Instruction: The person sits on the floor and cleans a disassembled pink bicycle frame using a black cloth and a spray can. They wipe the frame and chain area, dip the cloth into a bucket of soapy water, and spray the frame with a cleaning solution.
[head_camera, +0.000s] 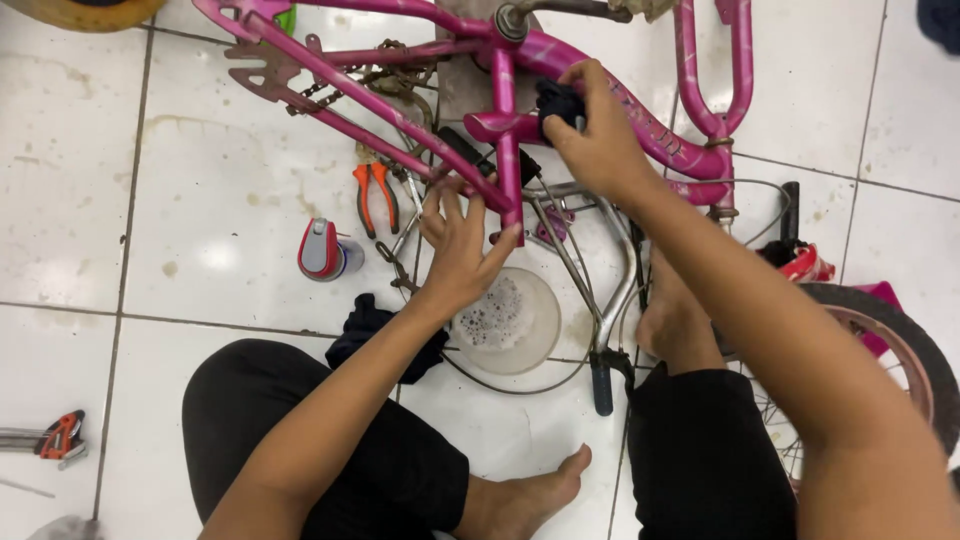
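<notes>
Pinching a soft, limp black rag (558, 103), right hand (600, 140) presses it on the stiff pink bike frame (600, 70); below, left hand (462, 250), fingers spread, braces a tube.

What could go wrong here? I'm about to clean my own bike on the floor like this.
The bowl of soapy water sits right under the pink bike frame and beside the left hand; a nudge could spill it onto the smooth tiles near a bare foot. The right hand presses a dark cloth on the frame; it might slip toward the rusty chain. Pliers lie close by, easy to kneel on.
</notes>
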